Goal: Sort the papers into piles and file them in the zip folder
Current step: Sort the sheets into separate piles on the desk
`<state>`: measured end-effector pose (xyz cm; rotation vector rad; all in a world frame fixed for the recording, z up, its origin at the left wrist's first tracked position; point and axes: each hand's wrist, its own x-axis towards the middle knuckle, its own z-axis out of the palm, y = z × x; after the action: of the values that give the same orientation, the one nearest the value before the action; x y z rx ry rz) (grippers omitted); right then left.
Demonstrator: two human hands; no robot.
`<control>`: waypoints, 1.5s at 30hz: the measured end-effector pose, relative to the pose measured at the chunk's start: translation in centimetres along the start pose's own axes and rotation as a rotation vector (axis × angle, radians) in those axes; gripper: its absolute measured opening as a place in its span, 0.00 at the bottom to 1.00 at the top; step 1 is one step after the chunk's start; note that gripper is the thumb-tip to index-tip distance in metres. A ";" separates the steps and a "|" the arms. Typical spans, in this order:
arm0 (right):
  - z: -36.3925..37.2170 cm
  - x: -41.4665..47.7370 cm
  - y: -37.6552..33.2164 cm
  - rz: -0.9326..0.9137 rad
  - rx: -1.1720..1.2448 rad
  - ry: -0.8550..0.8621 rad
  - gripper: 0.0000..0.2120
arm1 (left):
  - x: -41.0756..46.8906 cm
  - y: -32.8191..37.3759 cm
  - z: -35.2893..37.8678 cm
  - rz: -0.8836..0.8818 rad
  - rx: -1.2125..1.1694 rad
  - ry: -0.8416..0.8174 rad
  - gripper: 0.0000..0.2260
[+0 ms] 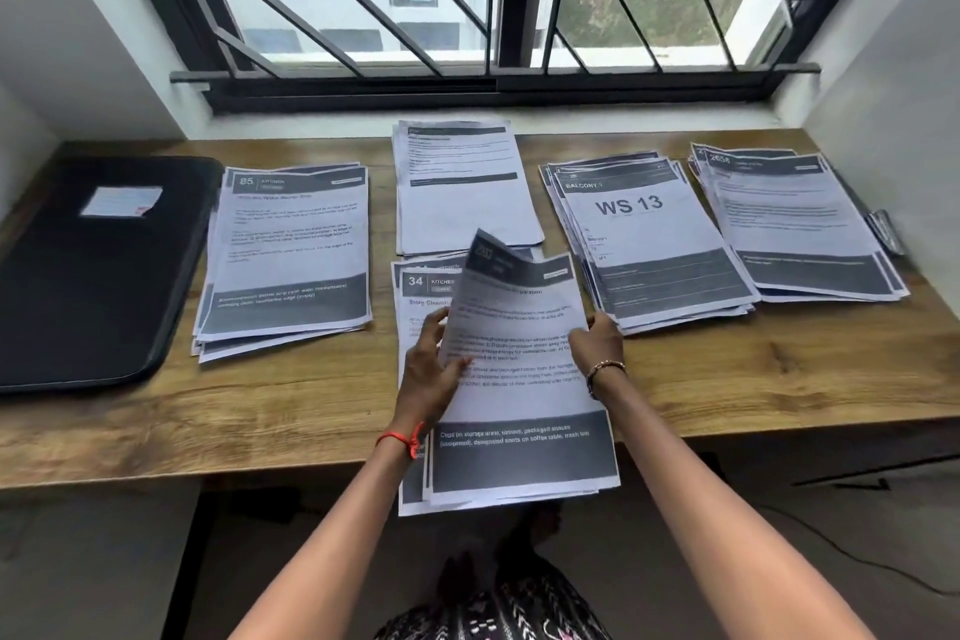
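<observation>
**Top sheet lifted from the middle stack, waiting for its pile**

The left hand (431,369) holds the left edge of the top sheet (519,353), with the thumb and fingers closed around the paper. The right hand (597,343) pinches the right edge. The far end of the sheet is raised and curls over, while its near end lies on the unsorted stack (421,296). This stack is in the near middle of the desk (260,410) and hangs a little over the near edge.

Four piles lie further away:
- the "85 Kitchen" pile (285,254) on the left
- a far middle pile (462,182)
- the "WS 13" balcony pile (649,244) to the right
- one more pile (795,223) at the far right

The black zip folder (98,270) lies closed at the far left, just beside the kitchen pile.

I judge that sorting is in progress and filing has not begun. To do this step well, read the dark header first; here it is bent and blurred, so I cannot tell its room name. Flatten the sheet, then check that only one sheet is lifted, because thin pages cling together. Carry it level to the matching pile and lay it square on top. One hand could then press the overhanging stack, so it does not slide off the desk.
</observation>
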<state>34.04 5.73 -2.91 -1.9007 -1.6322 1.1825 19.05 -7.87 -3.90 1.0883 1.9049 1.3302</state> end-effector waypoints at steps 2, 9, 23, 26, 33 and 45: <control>0.0 0.0 0.1 -0.005 0.023 0.010 0.15 | 0.1 0.2 0.4 0.024 0.001 0.018 0.21; -0.4 0.5 0.2 -0.078 0.146 0.030 0.15 | 0.9 0.9 0.8 -0.089 -0.151 0.084 0.15; -8.2 4.4 0.2 -0.144 0.404 -0.372 0.23 | 6.7 5.6 2.9 -0.311 -0.623 0.125 0.14; -12.1 6.1 1.0 -0.126 0.500 -0.493 0.29 | 8.8 7.1 5.8 -0.309 -0.652 0.109 0.15; -19.3 11.5 4.1 -0.061 0.573 -0.373 0.36 | 13.9 10.4 15.1 -0.265 -0.544 0.038 0.14; -31.4 24.5 8.2 -0.016 0.321 0.000 0.20 | 16.5 15.9 30.0 -0.257 -0.380 -0.470 0.34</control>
<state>63.12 33.95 0.69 -1.6814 -1.3581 1.3460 39.67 23.38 0.68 0.8368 1.3303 1.1111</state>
